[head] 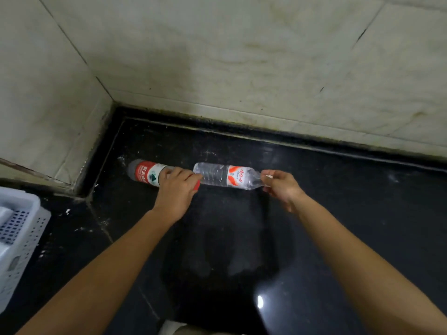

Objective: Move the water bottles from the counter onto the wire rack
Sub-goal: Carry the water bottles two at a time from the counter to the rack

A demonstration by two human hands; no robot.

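Left grip [177,187] closed on red-label bottle [145,172] | right grip [281,187] pinching clear bottle [227,177] cap

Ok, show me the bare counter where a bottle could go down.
Free: the dark counter right of the right hand, and the stretch between the forearms. Crowded: the corner, where the red-label bottle and clear bottle lie; basket far left.

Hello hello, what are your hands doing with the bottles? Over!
Left hand gripping red-label bottle. Right hand pinching cap end of clear bottle. Both bottles lying on black counter. Nothing blocking; rack not in view.
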